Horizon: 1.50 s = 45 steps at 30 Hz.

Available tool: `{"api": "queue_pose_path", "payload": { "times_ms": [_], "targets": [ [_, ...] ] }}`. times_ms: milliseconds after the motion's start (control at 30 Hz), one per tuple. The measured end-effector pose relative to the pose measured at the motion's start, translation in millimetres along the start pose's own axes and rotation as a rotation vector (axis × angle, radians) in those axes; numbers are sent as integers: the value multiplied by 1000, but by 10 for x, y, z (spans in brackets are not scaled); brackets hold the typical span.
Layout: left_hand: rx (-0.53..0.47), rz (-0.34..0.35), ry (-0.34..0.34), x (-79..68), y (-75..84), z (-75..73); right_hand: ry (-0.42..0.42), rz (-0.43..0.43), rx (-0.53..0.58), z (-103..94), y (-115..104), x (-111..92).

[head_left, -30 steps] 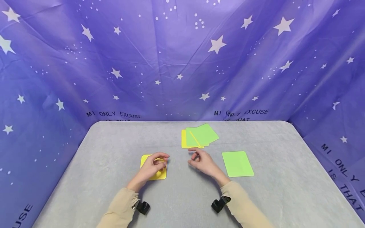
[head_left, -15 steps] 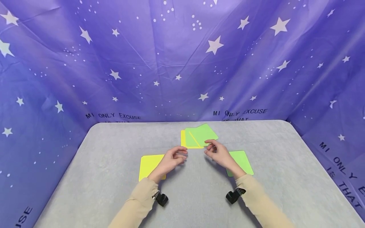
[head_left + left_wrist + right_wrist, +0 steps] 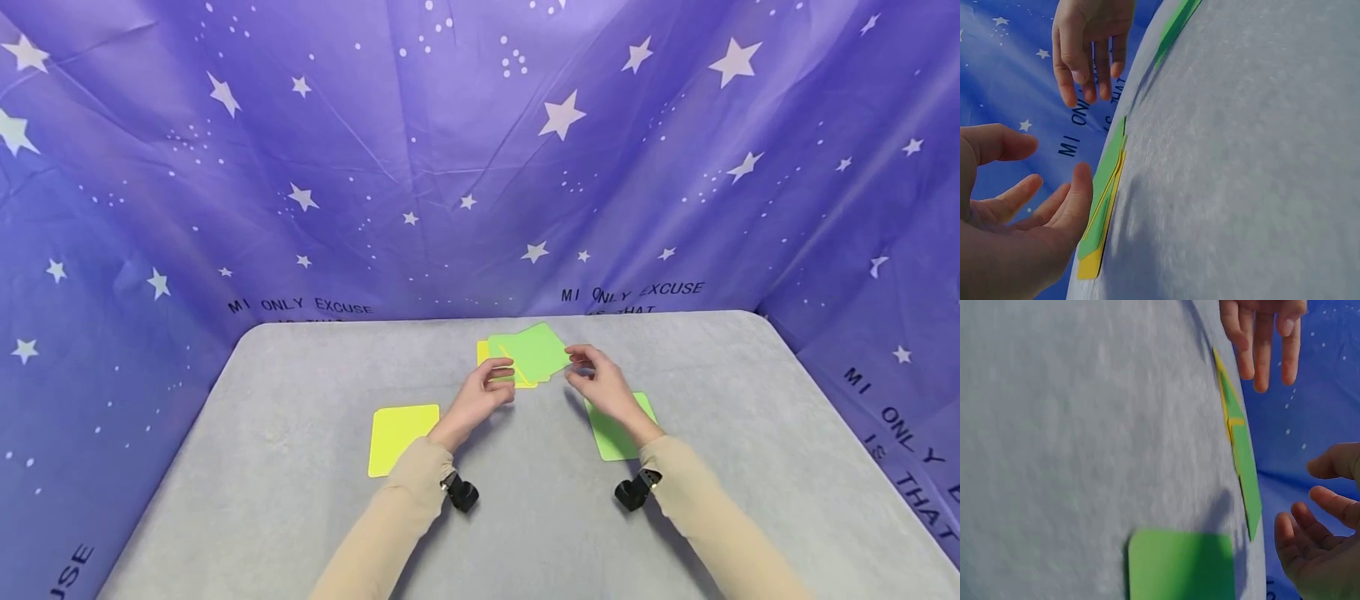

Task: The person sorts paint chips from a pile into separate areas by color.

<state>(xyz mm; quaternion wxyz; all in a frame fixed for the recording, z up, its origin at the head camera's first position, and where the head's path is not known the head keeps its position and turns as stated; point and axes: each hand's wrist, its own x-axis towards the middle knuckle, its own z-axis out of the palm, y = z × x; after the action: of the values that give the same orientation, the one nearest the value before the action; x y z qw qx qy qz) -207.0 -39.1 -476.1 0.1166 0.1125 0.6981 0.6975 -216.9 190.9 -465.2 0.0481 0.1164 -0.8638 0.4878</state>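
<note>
A loose pile of green cards [image 3: 538, 354] and yellow cards [image 3: 482, 354] lies fanned at the far middle of the table. My left hand [image 3: 477, 402] hovers over the pile's left front edge, fingers loosely bent and apart, with nothing in it. Near the pile's right edge, my right hand [image 3: 602, 387] hangs with thumb and fingers spread, also holding nothing. In the left wrist view a gap shows between the left hand [image 3: 1029, 219] and the cards [image 3: 1105, 194]. The right wrist view shows the right hand [image 3: 1325, 531] apart from the pile [image 3: 1244, 462].
A square yellow card stack [image 3: 397, 437] lies at the left of the grey table [image 3: 540, 517]. A square green card stack [image 3: 615, 433] lies at the right, partly under the right wrist. A purple star-printed curtain [image 3: 420, 167] stands behind the table.
Both hands have moved forward and to the right, the left from over the yellow stack to the far pile, the right to the pile's right side. The cards stay where they were.
</note>
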Motion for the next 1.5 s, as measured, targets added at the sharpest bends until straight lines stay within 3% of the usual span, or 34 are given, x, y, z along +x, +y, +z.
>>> {"api": "queue_pose_path", "payload": {
  "times_ms": [233, 433, 633, 1033, 1500],
  "targets": [
    [37, -34, 46, 123, -21, 105, -25, 74, -54, -15, 136, 142],
    [12, -102, 65, 152, -47, 167, -65, 148, -7, 24, 210, 262],
    [-48, -98, 65, 168, -54, 154, -81, 170, 49, 55, 211, 318],
    [-228, -97, 77, 162, -98, 148, -79, 145, 53, 52, 190, 206],
    [-263, -85, 52, 77, -66, 156, -37, 162, 45, 30, 128, 20]
  ]
}}
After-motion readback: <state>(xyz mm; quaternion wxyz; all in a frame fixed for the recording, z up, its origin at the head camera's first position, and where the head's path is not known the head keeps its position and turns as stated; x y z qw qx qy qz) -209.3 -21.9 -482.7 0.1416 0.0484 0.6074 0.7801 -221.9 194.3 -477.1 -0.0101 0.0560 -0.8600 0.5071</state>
